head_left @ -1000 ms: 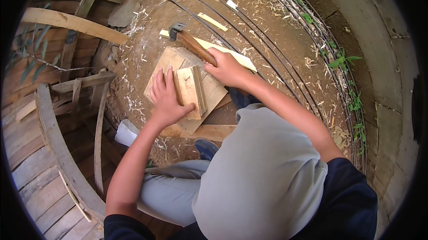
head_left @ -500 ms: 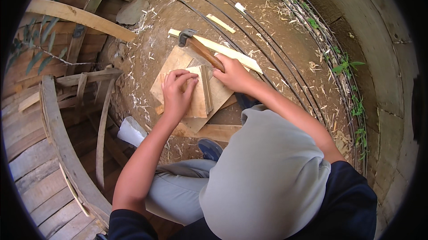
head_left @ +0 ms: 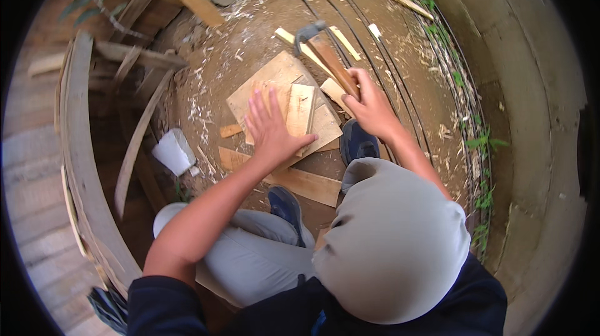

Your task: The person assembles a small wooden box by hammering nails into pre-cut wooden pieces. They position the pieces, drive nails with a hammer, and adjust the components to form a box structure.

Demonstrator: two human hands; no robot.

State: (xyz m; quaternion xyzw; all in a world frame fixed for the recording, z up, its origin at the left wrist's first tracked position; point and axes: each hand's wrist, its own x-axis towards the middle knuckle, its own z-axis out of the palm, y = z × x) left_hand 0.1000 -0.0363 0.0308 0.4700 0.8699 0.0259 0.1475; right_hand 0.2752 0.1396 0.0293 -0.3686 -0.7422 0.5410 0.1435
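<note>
My right hand (head_left: 374,106) grips the wooden handle of a claw hammer (head_left: 335,64), whose dark head is raised at the far end, above the ground beyond the boards. My left hand (head_left: 273,131) lies with its fingers spread over a small stack of light wooden pieces. The uppermost piece, a narrow wooden block (head_left: 302,106), shows to the right of my palm, with a small dark mark or nail near its upper part. Beneath it is a flat square wooden board (head_left: 251,93), lying at an angle on the ground. My left thumb reaches across the near end of the block.
A wooden plank (head_left: 309,186) lies before my shoes. Pale strips (head_left: 345,42) and shavings are scattered on the soil. Black cables (head_left: 400,80) run along the right, beside a concrete wall (head_left: 531,148). A curved timber frame (head_left: 94,167) stands at left, near a white chunk (head_left: 175,152).
My left hand has gone from pinching at the top of the wood to lying spread flat. The hammer has moved to the right with my right hand. The view has shifted.
</note>
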